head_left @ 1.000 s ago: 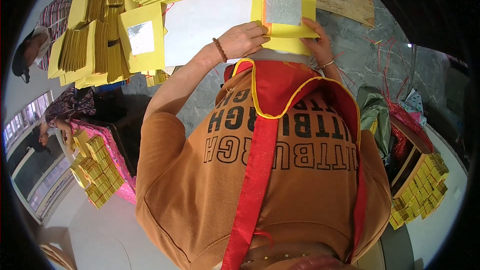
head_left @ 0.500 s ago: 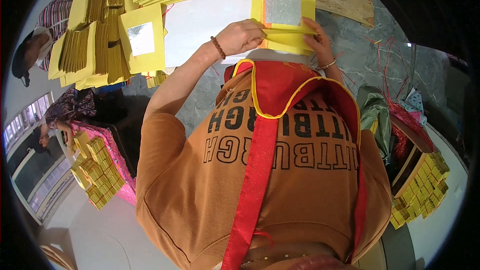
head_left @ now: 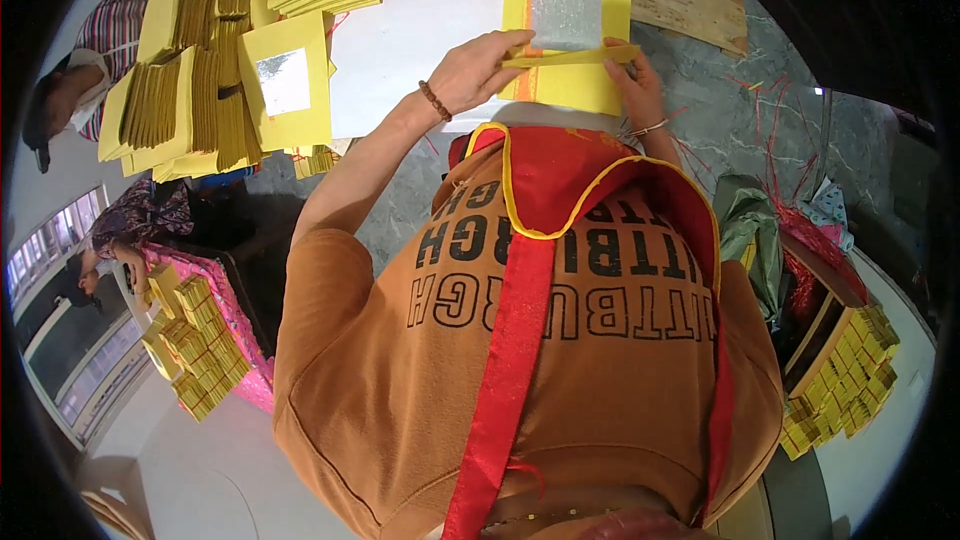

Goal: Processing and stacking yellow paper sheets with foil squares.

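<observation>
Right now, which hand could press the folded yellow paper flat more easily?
Probably the left hand: its fingers already lie along the folded yellow paper above the sheet with the silver square. The right hand only pinches its far end.

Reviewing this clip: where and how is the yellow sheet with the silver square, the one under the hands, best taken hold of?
Probably by its near edge, pinched at both ends from the person's side. The yellow sheet lies flat on the white table, and its near edge is already lifted into a folded strip, which the left hand and right hand hold at either end.
</observation>
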